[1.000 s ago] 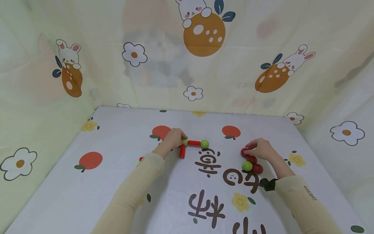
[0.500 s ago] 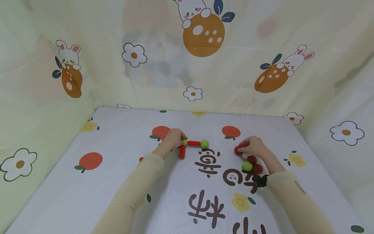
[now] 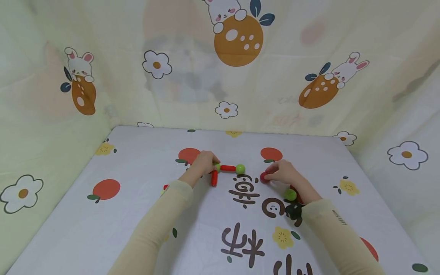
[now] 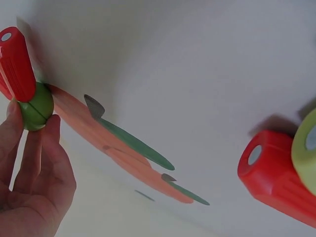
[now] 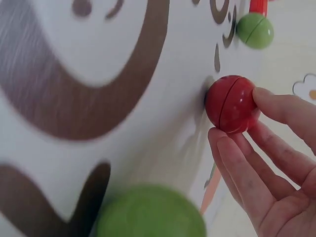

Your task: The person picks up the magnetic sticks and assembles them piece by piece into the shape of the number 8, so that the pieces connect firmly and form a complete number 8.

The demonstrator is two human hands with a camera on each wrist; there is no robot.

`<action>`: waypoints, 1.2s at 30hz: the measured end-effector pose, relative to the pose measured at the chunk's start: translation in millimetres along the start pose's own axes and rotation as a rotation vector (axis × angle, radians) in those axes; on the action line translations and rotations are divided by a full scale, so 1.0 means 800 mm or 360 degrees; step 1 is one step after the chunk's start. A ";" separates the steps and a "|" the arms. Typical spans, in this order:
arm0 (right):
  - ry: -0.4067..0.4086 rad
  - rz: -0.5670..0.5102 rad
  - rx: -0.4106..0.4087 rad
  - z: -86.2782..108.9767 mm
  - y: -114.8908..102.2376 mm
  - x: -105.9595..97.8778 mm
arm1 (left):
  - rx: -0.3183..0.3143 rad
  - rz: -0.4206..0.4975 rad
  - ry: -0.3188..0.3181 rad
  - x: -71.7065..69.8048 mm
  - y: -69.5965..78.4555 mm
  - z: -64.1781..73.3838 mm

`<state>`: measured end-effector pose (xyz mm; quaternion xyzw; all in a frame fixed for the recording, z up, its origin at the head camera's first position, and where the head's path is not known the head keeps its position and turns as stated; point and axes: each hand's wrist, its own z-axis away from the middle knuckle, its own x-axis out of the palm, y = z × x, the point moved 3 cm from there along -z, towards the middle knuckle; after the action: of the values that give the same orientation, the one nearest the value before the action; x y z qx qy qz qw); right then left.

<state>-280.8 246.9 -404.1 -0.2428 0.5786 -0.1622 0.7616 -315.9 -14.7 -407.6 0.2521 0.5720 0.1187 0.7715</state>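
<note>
My left hand [image 3: 205, 162] pinches a green ball [image 4: 38, 107] between thumb and fingers. Red rods join at this ball; one [image 3: 214, 178] points toward me, and another [image 3: 228, 168] runs right to a second green ball [image 3: 240, 169]. Right of that frame, my right hand [image 3: 283, 172] holds a glossy red ball [image 5: 232, 103] with thumb and fingertips, low over the tabletop. A seam runs around the ball. Close to my right wrist lies a loose green ball [image 3: 290, 194], with red balls beside it mostly hidden by the arm.
Near my left forearm, a red rod [image 4: 271, 173] and a yellow-green piece [image 4: 307, 163] lie on the table, mostly covered by the sleeve in the head view. The white tablecloth [image 3: 137, 214] has printed fruit and lettering. Patterned curtains [image 3: 192, 84] enclose the back and sides.
My right hand has slid left with the red ball, away from the loose balls and nearer the rod frame. The left hand stays in place on its green ball.
</note>
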 end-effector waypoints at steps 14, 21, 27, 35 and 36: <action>-0.0106 -0.0190 -0.0064 0.001 -0.035 0.035 | -0.0004 -0.0010 -0.0009 0.004 -0.001 -0.002; -0.0146 -0.0231 -0.0138 0.000 -0.052 0.053 | 0.0006 -0.0005 -0.0005 0.004 -0.003 -0.004; -0.0168 -0.0231 -0.0175 -0.003 -0.066 0.071 | -0.0009 -0.0024 -0.0021 0.004 -0.003 -0.005; -0.0240 -0.0321 -0.0291 -0.004 -0.089 0.093 | -0.0060 -0.0047 -0.0049 0.004 -0.001 -0.010; -0.0252 -0.0351 -0.0297 -0.004 -0.092 0.096 | -0.0061 -0.0058 -0.0054 0.004 -0.001 -0.009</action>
<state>-260.0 144.7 -425.2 -0.3867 0.4991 -0.1708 0.7564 -322.0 -11.9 -412.0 0.2290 0.5609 0.1113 0.7878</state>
